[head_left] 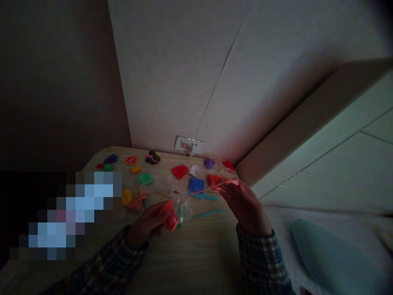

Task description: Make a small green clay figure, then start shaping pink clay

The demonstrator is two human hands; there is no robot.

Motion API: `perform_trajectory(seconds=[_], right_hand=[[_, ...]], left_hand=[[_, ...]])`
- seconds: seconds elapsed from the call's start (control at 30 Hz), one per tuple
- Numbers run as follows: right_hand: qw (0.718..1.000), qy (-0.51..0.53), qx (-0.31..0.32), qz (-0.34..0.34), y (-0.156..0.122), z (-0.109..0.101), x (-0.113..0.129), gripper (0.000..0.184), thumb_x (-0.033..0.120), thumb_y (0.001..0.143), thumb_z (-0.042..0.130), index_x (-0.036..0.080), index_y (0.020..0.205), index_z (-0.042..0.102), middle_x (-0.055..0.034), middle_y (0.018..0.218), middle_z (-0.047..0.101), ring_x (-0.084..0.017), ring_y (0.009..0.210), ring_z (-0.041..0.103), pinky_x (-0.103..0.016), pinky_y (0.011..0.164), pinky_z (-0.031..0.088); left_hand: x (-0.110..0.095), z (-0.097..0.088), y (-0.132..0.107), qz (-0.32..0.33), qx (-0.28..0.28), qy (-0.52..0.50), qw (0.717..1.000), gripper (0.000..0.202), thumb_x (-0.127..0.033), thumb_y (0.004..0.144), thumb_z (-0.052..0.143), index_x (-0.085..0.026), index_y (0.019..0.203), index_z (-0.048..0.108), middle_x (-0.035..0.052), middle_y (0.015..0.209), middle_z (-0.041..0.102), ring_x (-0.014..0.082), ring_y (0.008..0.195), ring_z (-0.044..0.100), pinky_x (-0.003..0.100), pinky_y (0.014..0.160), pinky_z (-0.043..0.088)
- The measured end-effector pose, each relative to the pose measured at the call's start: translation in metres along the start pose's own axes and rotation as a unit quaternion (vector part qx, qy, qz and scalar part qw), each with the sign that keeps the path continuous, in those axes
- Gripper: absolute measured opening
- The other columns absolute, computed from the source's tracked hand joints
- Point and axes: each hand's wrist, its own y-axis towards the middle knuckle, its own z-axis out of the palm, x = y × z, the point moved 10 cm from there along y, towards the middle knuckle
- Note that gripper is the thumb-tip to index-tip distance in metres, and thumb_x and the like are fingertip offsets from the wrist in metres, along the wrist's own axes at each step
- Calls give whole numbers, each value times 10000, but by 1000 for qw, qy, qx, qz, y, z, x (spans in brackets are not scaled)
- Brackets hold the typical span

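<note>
My left hand (146, 223) is closed around a clear plastic bag of coral-pink modelling clay (170, 216), the bag's crumpled mouth (184, 207) turned right. A thin stretched strand of the same clay (211, 188) runs from there to my right hand (250, 209). The right fingers are raised and hold a small coral piece (234, 182) at the strand's end. Beneath the strand lie a blue clay packet (196, 184) and a turquoise modelling tool (206, 197). Nearer to me is a second slim turquoise tool (208, 213). Something green shows partly behind the bag.
Red (179, 171), white (194, 170), purple (209, 163) and green (145, 178) packets are spread over the wooden table (190, 262). Finished-looking shapes, including a round pink-and-yellow one (132, 160), sit at back left. A wall socket (189, 145) is behind; a blurred-out patch covers the left.
</note>
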Motion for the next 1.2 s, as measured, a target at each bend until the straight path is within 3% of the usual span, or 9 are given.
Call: perform_trajectory(seconds=[0.13,0.33,0.47,0.6,0.67,0.77,0.9,1.07,1.2], right_hand=[[998,53,23,0,2,13,1,142,349,853,383,246,866,480,-61,913,627,-207,922,617,-446,879,462],[997,2,79,-19,5,40,6,158,384,822,438,229,851,457,-19,685,514,-186,698,569,-385,723,495],[997,44,57,-3,5,34,4,215,434,754,527,232,801,471,-55,874,542,-215,888,564,-406,811,465],[993,107,33,40,1,34,-5,303,510,685,577,242,798,489,-76,1111,540,-267,1090,497,-450,873,427],[982,170,68,54,-1,48,-5,273,485,678,605,244,766,512,-50,1007,581,-236,1003,541,-406,850,438],[961,236,129,64,-5,68,-1,185,395,717,621,234,753,537,4,740,559,-145,704,555,-305,729,453],[973,171,142,66,-5,72,6,120,294,765,607,204,816,548,22,686,533,-80,513,443,-226,520,364],[986,-9,148,71,-6,66,8,118,290,801,590,190,834,536,17,684,559,-85,555,446,-217,515,329],[983,-82,148,68,-9,67,11,126,311,814,575,192,841,543,22,655,554,-81,556,442,-203,499,336]], left_hand=[[1,7,-2,-5,23,4,1000,424,-575,653,628,-157,718,593,-20,492,490,33,364,256,183,357,135],[-1,11,-4,3,38,5,999,425,-567,673,612,-142,687,591,-10,496,489,34,369,246,196,363,109],[4,9,-5,-2,35,-23,999,397,-541,663,641,-147,678,597,-27,467,440,35,371,242,198,373,129],[5,14,-5,5,73,-39,997,384,-541,691,613,-157,691,607,-24,471,454,32,360,263,184,363,157],[2,18,-5,16,102,-40,994,384,-541,701,601,-157,694,603,-27,480,459,27,355,261,170,351,159],[-2,22,-5,28,123,-35,991,358,-510,723,597,-152,711,603,-25,513,479,24,373,270,152,346,156],[-8,23,-5,43,119,-31,991,356,-498,733,593,-143,706,607,-18,514,499,25,373,255,159,342,133],[-12,25,-6,51,115,-12,992,369,-496,738,589,-130,692,612,3,522,527,33,375,263,178,355,137],[-14,23,-7,47,97,-3,994,357,-495,732,597,-142,688,621,0,518,530,36,378,268,179,364,144]])
